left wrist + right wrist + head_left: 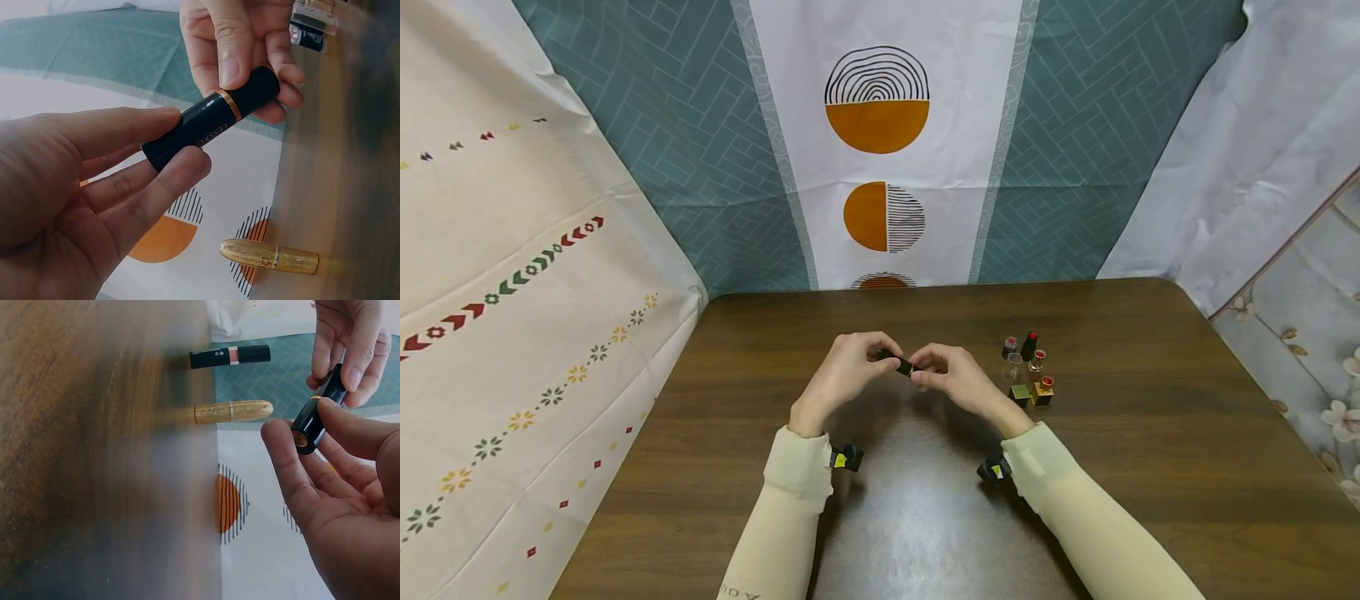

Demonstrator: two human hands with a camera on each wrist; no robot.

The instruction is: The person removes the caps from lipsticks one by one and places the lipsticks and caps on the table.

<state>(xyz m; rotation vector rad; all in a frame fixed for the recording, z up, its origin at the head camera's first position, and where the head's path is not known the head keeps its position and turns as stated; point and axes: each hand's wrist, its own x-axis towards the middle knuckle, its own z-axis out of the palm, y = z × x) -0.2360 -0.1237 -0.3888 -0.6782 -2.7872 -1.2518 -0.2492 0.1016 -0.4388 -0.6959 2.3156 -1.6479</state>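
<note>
Both hands hold one black lipstick tube (905,367) with a gold ring round its middle, raised over the table. My left hand (850,367) pinches one end between thumb and fingers; pale lettering shows on that half in the left wrist view. At the other end, my right hand (955,377) grips the tube with thumb and fingertips. The tube looks closed along the gold ring (229,105). Beyond the hands a gold lipstick (232,411) with a rounded top stands upright, hidden in the head view. Another black lipstick (230,356) with a pale band stands near it.
To the right of my right hand stands a cluster of several small cosmetics, among them a black tube with a red top (1030,346), a clear piece (1013,365) and a gold square-based one (1043,392). Patterned cloth (895,167) hangs behind the brown table (1150,467).
</note>
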